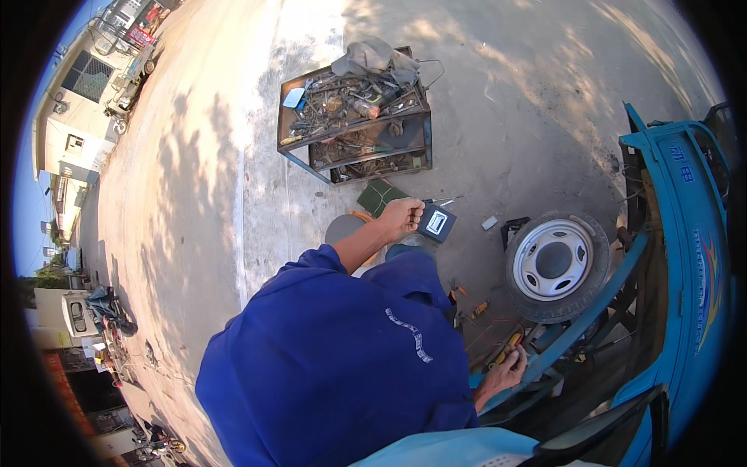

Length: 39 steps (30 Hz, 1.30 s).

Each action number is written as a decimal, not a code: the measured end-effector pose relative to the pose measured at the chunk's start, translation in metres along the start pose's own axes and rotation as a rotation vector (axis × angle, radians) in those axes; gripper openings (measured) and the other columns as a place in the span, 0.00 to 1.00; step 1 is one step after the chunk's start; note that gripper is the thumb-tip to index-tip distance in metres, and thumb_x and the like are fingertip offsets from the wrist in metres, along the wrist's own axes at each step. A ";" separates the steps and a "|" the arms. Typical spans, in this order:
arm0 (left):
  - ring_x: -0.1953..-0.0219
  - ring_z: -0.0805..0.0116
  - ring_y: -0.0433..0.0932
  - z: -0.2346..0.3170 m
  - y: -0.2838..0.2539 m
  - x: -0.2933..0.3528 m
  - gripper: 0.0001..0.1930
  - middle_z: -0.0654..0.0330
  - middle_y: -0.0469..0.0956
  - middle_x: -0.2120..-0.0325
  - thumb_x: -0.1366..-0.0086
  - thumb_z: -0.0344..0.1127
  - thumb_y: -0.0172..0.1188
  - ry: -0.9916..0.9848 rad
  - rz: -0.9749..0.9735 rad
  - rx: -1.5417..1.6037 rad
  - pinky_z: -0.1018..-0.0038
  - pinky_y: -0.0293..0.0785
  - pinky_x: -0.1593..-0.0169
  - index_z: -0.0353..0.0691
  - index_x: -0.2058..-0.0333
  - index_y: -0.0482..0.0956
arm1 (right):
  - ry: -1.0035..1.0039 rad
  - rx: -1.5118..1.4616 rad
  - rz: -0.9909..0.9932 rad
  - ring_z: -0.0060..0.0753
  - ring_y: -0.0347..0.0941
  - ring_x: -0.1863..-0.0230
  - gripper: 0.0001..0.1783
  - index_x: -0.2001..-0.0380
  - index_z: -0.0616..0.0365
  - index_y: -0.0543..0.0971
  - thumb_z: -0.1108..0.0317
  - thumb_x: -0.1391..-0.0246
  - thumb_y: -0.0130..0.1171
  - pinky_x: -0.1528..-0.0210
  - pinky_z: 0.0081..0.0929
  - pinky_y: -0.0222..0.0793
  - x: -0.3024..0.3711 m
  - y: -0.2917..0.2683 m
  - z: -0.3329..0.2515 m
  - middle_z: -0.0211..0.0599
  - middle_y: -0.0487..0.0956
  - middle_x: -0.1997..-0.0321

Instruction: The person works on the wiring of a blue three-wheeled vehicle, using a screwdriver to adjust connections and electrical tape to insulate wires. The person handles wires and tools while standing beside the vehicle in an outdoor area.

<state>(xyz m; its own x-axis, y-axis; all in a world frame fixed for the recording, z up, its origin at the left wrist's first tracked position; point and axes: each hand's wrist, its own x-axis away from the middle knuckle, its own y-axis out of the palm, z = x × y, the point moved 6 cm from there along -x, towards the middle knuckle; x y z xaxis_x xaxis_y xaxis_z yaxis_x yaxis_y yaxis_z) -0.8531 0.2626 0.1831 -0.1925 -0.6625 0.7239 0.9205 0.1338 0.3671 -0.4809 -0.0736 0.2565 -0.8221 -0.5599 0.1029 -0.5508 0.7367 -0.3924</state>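
Observation:
My left hand (401, 218) reaches out from a blue sleeve and grips a small black box-shaped device (436, 223) with a pale screen, held above the concrete ground. My right hand (506, 372) is low at the right, resting against the blue frame rail (580, 319) of a vehicle. Its fingers are closed around a tool with yellow and orange handles (507, 346). My blue work jacket (334, 366) fills the lower middle of the view and hides the ground beneath it.
A rusty metal tool cart (424, 128) full of tools, with a grey cloth (373, 56) on top, stands ahead. A tyre with a white rim (554, 263) lies beside the blue vehicle (685, 233). A green pad (380, 196) lies on the concrete. Buildings line the far left.

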 end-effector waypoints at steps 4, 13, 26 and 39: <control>0.71 0.75 0.73 0.029 -0.031 -0.027 0.05 0.68 0.75 0.72 0.32 0.34 0.56 0.033 0.032 0.064 0.72 0.71 0.63 0.43 0.63 0.79 | 0.039 -0.022 0.072 0.31 0.77 0.58 0.16 0.47 0.62 0.81 0.63 0.27 0.54 0.55 0.29 0.76 0.012 0.021 -0.014 0.39 0.83 0.56; 0.73 0.74 0.72 0.076 -0.117 -0.071 0.04 0.68 0.74 0.76 0.37 0.32 0.52 0.029 0.063 0.218 0.70 0.71 0.67 0.48 0.71 0.74 | 0.083 -0.212 -0.049 0.27 0.78 0.60 0.10 0.57 0.57 0.83 0.63 0.29 0.58 0.56 0.32 0.76 0.027 0.128 -0.038 0.35 0.83 0.59; 0.75 0.73 0.73 0.117 -0.186 -0.077 0.15 0.68 0.77 0.76 0.31 0.50 0.56 -0.045 0.090 0.247 0.71 0.71 0.68 0.52 0.76 0.73 | 0.105 -0.113 -0.020 0.24 0.76 0.62 0.10 0.56 0.61 0.81 0.64 0.30 0.60 0.56 0.27 0.74 0.043 0.203 -0.093 0.32 0.81 0.61; 0.70 0.73 0.74 0.082 -0.152 -0.109 0.06 0.66 0.78 0.70 0.30 0.36 0.56 -0.175 0.027 0.105 0.71 0.75 0.62 0.45 0.58 0.78 | 0.214 -0.098 0.088 0.25 0.79 0.61 0.07 0.57 0.62 0.82 0.70 0.33 0.63 0.55 0.25 0.76 0.087 0.169 -0.072 0.33 0.82 0.60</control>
<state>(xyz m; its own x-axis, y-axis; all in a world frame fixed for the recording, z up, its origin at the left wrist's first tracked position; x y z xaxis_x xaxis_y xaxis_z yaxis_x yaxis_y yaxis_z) -1.0002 0.3743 0.0963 -0.2330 -0.5203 0.8216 0.8872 0.2323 0.3986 -0.6557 0.0299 0.2650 -0.8737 -0.4066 0.2671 -0.4783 0.8181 -0.3193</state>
